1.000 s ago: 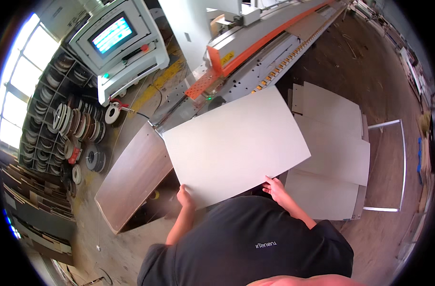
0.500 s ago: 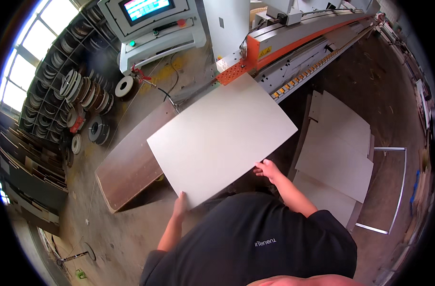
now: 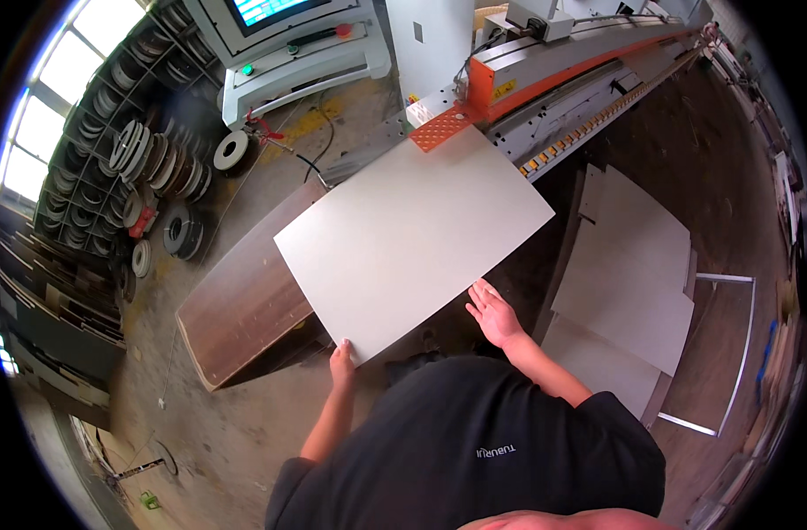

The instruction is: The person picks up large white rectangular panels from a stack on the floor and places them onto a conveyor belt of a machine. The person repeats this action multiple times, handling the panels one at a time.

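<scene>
A flat white board (image 3: 412, 238) lies in front of me, its far corner at the orange perforated guard (image 3: 441, 132) of a long grey and orange machine (image 3: 553, 84). At the board's near left corner, my left hand (image 3: 342, 360) grips the edge, thumb on top and the other fingers hidden beneath. My right hand (image 3: 493, 315) is open, its fingers stretched out with the tips at the board's near right edge; nothing is wrapped in them. Under the board's left side stands a brown wooden support (image 3: 249, 305).
Several white boards (image 3: 628, 256) are stacked on the right, beside a white metal frame (image 3: 726, 279) on the floor. A control panel (image 3: 297, 53) with a lit screen stands at the far left. Edging rolls (image 3: 160, 168) fill a rack behind it; a black hose (image 3: 319, 132) runs near the machine.
My right hand has gone from gripping the board's near edge to stretched fingers against it. The board has moved slightly away toward the machine, my left hand still on its corner.
</scene>
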`<state>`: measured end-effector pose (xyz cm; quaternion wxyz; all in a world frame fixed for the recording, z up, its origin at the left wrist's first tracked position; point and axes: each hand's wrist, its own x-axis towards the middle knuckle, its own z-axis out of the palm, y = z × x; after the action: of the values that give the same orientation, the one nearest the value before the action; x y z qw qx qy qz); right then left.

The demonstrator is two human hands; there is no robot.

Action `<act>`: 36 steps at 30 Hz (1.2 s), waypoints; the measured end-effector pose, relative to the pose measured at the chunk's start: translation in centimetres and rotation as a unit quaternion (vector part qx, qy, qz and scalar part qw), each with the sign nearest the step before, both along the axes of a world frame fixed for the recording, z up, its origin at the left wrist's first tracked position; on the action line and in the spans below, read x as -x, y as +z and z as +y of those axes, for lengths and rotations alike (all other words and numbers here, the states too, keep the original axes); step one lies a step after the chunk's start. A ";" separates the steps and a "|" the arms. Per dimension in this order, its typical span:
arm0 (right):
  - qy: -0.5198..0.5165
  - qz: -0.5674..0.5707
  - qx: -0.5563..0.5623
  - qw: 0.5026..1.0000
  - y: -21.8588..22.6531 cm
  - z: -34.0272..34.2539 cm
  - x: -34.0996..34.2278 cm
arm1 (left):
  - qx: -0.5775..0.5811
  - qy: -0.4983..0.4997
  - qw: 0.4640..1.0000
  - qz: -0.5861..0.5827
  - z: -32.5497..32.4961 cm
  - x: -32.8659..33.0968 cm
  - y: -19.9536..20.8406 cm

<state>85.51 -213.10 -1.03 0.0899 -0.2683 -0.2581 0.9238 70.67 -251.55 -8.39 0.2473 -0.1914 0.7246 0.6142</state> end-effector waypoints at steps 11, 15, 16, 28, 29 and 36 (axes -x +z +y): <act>-0.047 0.022 -0.036 0.998 -0.7 4.7 0.1 | -0.094 0.022 0.995 0.011 7.4 -0.8 0.9; -0.060 0.016 -0.064 0.996 -1.0 8.0 -0.1 | -0.140 0.023 0.990 -0.020 11.0 -0.9 0.3; -0.064 0.012 -0.074 0.995 -1.3 8.8 -0.2 | -0.122 0.006 0.992 -0.022 11.9 -0.9 0.6; 0.045 -0.211 -0.200 0.956 -8.0 9.3 -10.1 | -0.068 -0.109 0.990 -0.058 22.6 -0.7 2.2; 0.074 -0.262 -0.223 0.936 -9.6 8.9 -12.7 | -0.068 -0.118 0.989 -0.061 23.7 -0.6 2.4; 0.203 -0.462 -0.469 0.724 -20.0 4.3 -34.6 | -0.072 -0.134 0.984 -0.093 30.3 -1.2 3.6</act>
<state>120.06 -208.80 -21.00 -0.1161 -0.5270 -0.7164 0.4423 71.87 -221.30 -4.80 0.4067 -0.1300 0.6718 0.6053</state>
